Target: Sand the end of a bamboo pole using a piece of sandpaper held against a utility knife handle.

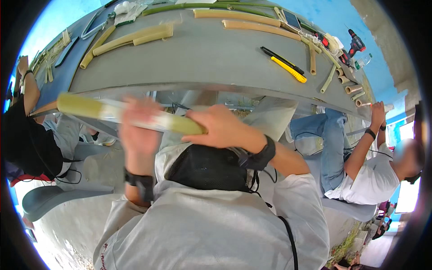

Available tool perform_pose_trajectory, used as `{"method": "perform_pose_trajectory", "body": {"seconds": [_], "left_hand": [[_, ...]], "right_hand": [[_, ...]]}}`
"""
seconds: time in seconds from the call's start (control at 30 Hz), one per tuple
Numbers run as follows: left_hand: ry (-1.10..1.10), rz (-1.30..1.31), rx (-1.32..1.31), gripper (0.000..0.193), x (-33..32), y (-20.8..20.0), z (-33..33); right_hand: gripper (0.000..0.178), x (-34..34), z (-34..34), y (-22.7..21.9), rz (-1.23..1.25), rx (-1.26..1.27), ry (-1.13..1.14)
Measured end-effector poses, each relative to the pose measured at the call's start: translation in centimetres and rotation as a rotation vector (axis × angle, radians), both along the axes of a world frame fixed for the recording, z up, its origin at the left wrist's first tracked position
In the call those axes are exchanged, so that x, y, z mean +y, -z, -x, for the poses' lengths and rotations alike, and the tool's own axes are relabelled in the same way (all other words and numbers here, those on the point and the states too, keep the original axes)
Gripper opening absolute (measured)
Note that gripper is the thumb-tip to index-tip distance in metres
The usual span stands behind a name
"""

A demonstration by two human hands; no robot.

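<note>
A pale green bamboo tube (81, 106) is held slantwise over my lap, just in front of the table's near edge. My right hand (220, 126) grips its right end, the thumb lying along the tube. My left hand (141, 121) is smeared by motion around the tube's middle. A whitish sheet (163, 120), perhaps sandpaper, shows on both sides of that hand, wrapped about the bamboo; its texture is too blurred to make out. Each of my wrists wears a black band.
On the grey table (202, 63) lie split bamboo pieces (135, 39), a yellow and black utility knife (285, 65) and short bamboo rings (353, 89). A cordless drill (356, 42) stands far right. People sit on both sides, one in a white shirt (369, 184) at right.
</note>
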State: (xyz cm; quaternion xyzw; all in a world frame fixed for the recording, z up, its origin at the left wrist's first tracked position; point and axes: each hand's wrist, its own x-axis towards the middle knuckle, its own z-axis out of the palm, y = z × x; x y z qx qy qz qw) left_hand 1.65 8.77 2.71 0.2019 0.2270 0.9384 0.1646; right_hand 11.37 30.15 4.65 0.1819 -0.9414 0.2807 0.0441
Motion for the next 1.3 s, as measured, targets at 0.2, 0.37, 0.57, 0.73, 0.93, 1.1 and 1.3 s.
{"method": "perform_pose_trajectory", "body": {"seconds": [0.2,0.37,0.57,0.73,0.93,1.1,1.3], "left_hand": [[-0.093,-0.084,0.13,0.021,-3.9,-1.5,2.5],[-0.011,-0.082,0.191,0.023,-3.4,-1.6,1.8],[-0.117,0.144,0.202,0.023,-3.0,-0.3,-0.3],[-0.062,-0.227,0.128,0.022,-8.3,-1.7,3.0],[0.0,0.209,0.149,0.022,-2.6,0.7,-0.3],[-0.001,-0.175,0.28,0.021,-7.7,-3.4,2.1],[-0.028,-0.079,0.159,0.025,-4.2,-0.3,0.6]], "right_hand": [[0.036,2.0,-0.2,0.4,-0.072,-0.025,0.06],[0.025,2.0,0.5,1.0,0.036,0.019,0.101],[0.022,-0.2,0.6,2.7,0.191,0.053,-0.049],[0.018,1.6,0.8,2.6,0.121,-0.053,0.045],[0.019,-1.5,1.1,3.1,0.223,0.095,0.02],[0.019,-0.1,0.7,1.1,0.126,0.056,0.073],[0.02,-3.0,1.7,0.6,0.095,0.058,0.005]]}}
